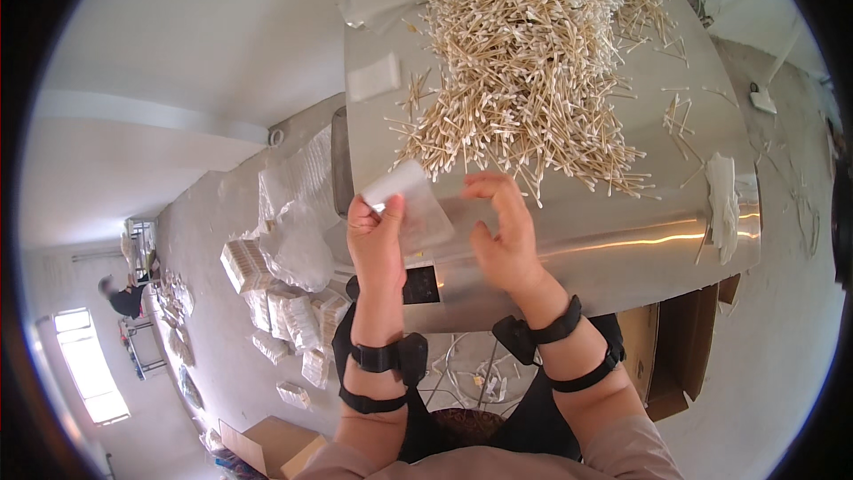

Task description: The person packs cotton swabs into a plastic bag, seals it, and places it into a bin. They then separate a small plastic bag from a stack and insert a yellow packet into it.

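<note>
A clear plastic bag (426, 216) is pinched between the thumb and fingers of my left hand (377, 240), over the near side of the metal table (586, 249). To the right of the bag hovers my right hand (506, 236), its thumb apart from its curled fingers and nothing seen between them. Just beyond both hands spreads a large heap of cotton swabs (533, 62) with pale wooden sticks and white tips. A few loose swabs (680, 120) lie on the metal to the right.
A white packet (374, 78) and a stack of clear bags (382, 2) lie at the table's left edge. A crumpled white cloth or glove (722, 204) rests at the right. Packed bundles (293, 316) and an open cardboard box (275, 444) stand on the floor; another person (124, 300) is far left.
</note>
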`<state>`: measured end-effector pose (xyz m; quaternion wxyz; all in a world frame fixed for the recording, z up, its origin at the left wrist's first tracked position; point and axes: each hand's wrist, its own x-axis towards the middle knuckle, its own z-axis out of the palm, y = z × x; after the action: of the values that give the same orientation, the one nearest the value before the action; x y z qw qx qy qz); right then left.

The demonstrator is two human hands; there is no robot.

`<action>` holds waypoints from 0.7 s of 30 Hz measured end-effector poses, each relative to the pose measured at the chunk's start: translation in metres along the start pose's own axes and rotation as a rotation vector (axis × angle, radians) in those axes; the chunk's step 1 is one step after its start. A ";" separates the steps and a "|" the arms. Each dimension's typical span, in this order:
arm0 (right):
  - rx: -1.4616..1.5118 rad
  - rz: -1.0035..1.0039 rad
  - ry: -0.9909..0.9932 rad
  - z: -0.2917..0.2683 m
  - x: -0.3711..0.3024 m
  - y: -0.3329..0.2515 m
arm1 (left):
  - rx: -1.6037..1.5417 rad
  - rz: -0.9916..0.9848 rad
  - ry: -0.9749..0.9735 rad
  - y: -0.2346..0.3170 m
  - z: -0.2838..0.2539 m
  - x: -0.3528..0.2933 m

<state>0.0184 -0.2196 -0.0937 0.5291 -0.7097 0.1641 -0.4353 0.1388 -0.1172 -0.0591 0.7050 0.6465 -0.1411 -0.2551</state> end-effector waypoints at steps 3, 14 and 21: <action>0.474 0.422 -0.056 -0.006 0.001 -0.002 | 0.480 -0.018 -0.285 0.009 -0.006 -0.003; 0.035 0.335 -0.382 -0.003 -0.002 -0.014 | 0.774 -0.211 -0.544 0.021 -0.011 0.004; 0.071 0.435 -0.393 0.005 -0.003 -0.001 | 0.715 -0.234 -0.612 0.026 -0.021 0.019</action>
<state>0.0207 -0.2139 -0.0943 0.6562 -0.7094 0.1915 -0.1716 0.1705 -0.1085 -0.0385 0.3317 0.7551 -0.3471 -0.4465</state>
